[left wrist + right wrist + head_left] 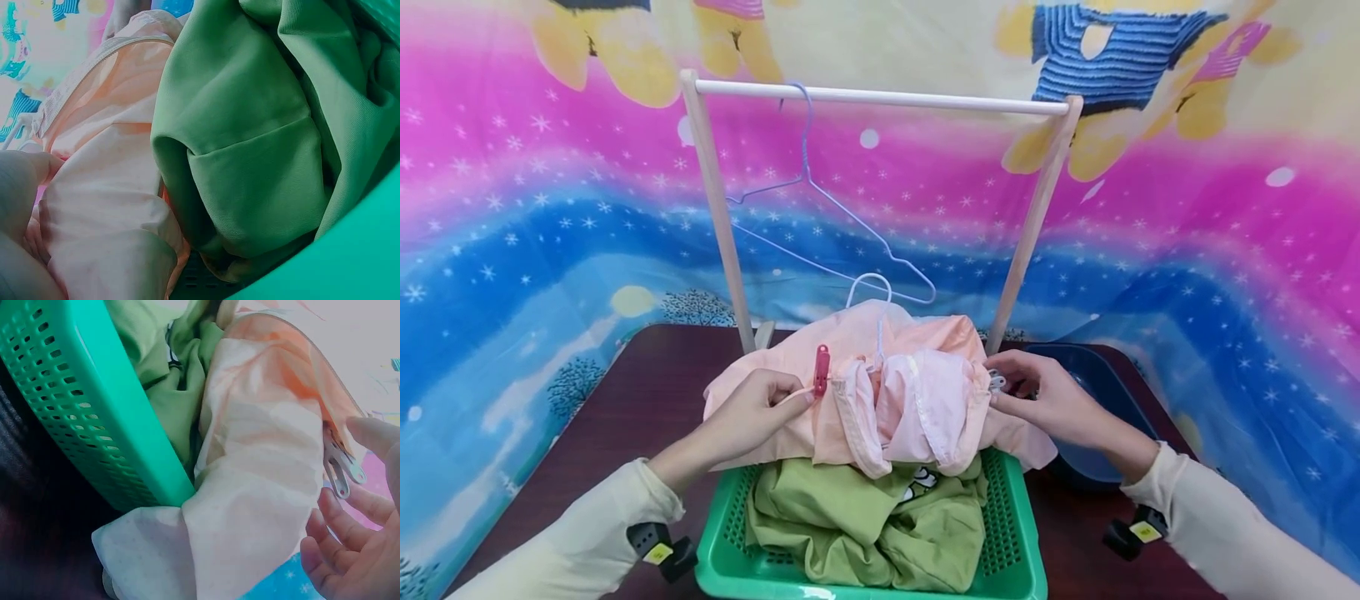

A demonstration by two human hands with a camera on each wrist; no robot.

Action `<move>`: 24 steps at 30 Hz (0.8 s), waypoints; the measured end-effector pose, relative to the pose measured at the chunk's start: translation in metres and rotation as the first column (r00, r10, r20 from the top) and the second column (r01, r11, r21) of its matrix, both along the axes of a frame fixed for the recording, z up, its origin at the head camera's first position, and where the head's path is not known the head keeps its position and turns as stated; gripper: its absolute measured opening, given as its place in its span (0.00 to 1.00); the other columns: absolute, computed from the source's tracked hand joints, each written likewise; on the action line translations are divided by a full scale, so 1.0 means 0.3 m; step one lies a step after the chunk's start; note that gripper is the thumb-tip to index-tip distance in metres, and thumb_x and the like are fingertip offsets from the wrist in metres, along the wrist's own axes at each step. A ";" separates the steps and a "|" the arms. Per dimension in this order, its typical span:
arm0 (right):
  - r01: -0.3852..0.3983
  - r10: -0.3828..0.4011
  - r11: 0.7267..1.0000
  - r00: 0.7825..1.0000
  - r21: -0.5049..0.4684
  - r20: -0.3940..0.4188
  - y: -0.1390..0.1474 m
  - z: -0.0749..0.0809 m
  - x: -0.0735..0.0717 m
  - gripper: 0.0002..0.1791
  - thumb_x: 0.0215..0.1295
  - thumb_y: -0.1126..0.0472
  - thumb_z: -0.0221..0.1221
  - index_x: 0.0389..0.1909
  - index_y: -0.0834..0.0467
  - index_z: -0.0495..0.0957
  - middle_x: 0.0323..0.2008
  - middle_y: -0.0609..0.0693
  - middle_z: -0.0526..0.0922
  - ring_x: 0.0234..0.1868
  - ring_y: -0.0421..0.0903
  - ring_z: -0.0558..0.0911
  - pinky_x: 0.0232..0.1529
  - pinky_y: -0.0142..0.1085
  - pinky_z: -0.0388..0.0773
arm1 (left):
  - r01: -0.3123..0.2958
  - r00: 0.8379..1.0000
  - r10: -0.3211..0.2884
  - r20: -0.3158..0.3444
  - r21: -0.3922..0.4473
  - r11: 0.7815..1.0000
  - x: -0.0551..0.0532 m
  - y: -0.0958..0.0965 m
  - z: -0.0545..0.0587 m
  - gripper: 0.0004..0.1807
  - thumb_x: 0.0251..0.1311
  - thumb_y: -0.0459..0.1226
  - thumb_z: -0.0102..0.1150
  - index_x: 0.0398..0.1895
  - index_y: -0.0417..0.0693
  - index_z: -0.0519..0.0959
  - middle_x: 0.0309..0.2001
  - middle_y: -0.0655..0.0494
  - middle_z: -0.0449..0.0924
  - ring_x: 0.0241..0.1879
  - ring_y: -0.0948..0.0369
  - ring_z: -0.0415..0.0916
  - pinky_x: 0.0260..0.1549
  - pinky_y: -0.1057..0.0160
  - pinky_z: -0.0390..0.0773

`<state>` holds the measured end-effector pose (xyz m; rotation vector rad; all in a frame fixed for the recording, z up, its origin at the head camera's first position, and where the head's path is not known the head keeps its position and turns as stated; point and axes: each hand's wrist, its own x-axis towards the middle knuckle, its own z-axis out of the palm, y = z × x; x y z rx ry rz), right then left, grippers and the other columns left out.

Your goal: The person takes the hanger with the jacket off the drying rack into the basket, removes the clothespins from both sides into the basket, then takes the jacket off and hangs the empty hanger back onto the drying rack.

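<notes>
A pale pink garment (917,408) with a gathered waistband lies over the back of a green basket (1030,533). The hook of a white hanger (871,279) rises behind its waistband. On the left end of the band stands a red clothes peg (822,371); just beside it, my left hand (760,412) pinches the cloth between thumb and index finger. A grey clothes peg (340,469) grips the band's right end, its handles pointing outward. Around those handles my right hand (1052,396) is spread, thumb and fingers apart in the right wrist view.
Folded green clothing (865,525) fills the basket's front. Behind, a wooden rack (880,97) carries a bare purple wire hanger (850,217). A dark blue basin (1090,367) stands at the right on the dark red table (647,375). A printed cloth (1225,292) surrounds the table.
</notes>
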<state>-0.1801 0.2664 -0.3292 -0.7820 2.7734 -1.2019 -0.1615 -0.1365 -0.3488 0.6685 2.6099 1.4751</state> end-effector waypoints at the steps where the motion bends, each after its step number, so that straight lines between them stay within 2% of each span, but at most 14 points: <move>1: 0.007 -0.007 1.000 1.000 -0.015 0.007 0.005 0.002 0.000 0.20 0.70 0.60 0.63 0.60 0.59 0.77 0.47 0.55 0.83 0.41 0.39 0.82 0.39 0.35 0.81 | 0.002 1.000 -0.002 0.000 0.003 1.000 0.000 -0.001 0.000 0.23 0.72 0.40 0.57 0.16 0.45 0.67 0.14 0.64 0.55 0.17 0.70 0.52 0.22 0.68 0.58; 7: 0.045 -0.034 0.994 0.994 -0.100 0.108 0.025 0.003 -0.016 0.16 0.75 0.59 0.58 0.57 0.62 0.79 0.50 0.59 0.84 0.47 0.34 0.84 0.47 0.29 0.81 | 0.000 1.000 0.000 -0.001 0.015 1.000 0.000 -0.005 0.001 0.22 0.71 0.40 0.57 0.17 0.44 0.67 0.14 0.64 0.55 0.17 0.70 0.51 0.21 0.68 0.56; 10: 0.040 -0.022 0.991 0.989 -0.124 0.149 0.034 0.001 -0.027 0.16 0.76 0.59 0.57 0.57 0.64 0.80 0.52 0.59 0.84 0.48 0.32 0.84 0.49 0.29 0.81 | 0.010 1.000 -0.010 0.001 0.034 0.999 0.000 -0.007 0.002 0.22 0.71 0.39 0.57 0.17 0.43 0.67 0.14 0.64 0.55 0.17 0.70 0.51 0.20 0.68 0.56; 18: 0.005 0.024 0.983 0.988 -0.181 0.156 0.046 0.007 -0.036 0.14 0.75 0.62 0.57 0.54 0.67 0.81 0.44 0.41 0.87 0.46 0.35 0.86 0.48 0.32 0.83 | 0.086 0.996 -0.087 0.020 0.060 0.994 -0.006 -0.016 0.005 0.19 0.75 0.35 0.51 0.21 0.40 0.72 0.17 0.64 0.58 0.18 0.71 0.54 0.22 0.69 0.59; 21: 0.003 0.025 0.983 0.988 -0.183 0.151 0.047 0.009 -0.035 0.14 0.75 0.62 0.57 0.53 0.67 0.81 0.43 0.38 0.87 0.45 0.36 0.86 0.47 0.32 0.82 | 0.110 0.994 -0.110 0.009 0.060 0.992 -0.006 -0.020 0.011 0.17 0.75 0.34 0.49 0.24 0.40 0.74 0.19 0.63 0.60 0.20 0.70 0.56 0.23 0.69 0.62; 24: 0.008 0.019 0.984 0.988 -0.177 0.151 0.048 0.008 -0.036 0.14 0.75 0.62 0.57 0.52 0.67 0.81 0.42 0.38 0.87 0.44 0.36 0.86 0.46 0.33 0.83 | 0.103 0.995 -0.103 -0.004 0.045 0.994 -0.006 -0.023 0.015 0.15 0.75 0.33 0.49 0.27 0.41 0.76 0.20 0.61 0.61 0.21 0.70 0.58 0.24 0.68 0.63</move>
